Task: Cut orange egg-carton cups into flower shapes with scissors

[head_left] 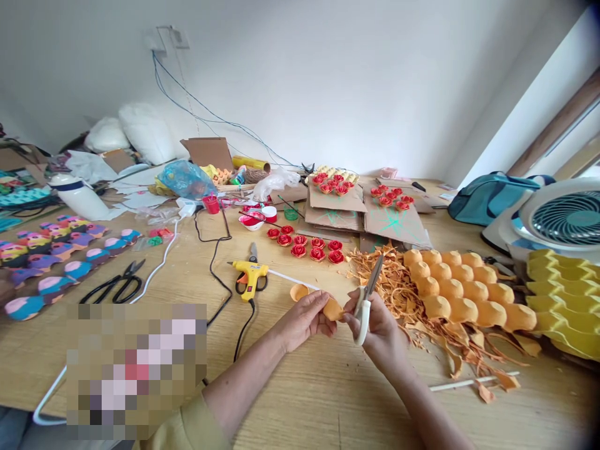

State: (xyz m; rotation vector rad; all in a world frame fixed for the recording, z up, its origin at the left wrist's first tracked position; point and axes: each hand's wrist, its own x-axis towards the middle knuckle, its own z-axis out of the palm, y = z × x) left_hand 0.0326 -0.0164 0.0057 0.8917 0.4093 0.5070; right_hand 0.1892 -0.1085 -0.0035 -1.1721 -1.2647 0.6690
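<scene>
Pale wall (328, 81) (socket (179, 39) high at left) behind a wooden tabletop (300, 394), brown-framed window (568, 128) at far right.

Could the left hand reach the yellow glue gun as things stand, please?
Probably yes: the glue gun lies near the left hand, across bare tabletop, though that hand holds an orange egg-carton piece.

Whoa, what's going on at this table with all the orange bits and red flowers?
A person is working with an orange piece. The left hand pinches it, and the fingertips of the right hand reach its other side while that hand also holds white-handled scissors, blades pointing away. Orange scraps are heaped beside an orange bumpy tray on the right. A yellow glue gun lies on the table, and finished-looking red flowers sit farther back.
</scene>
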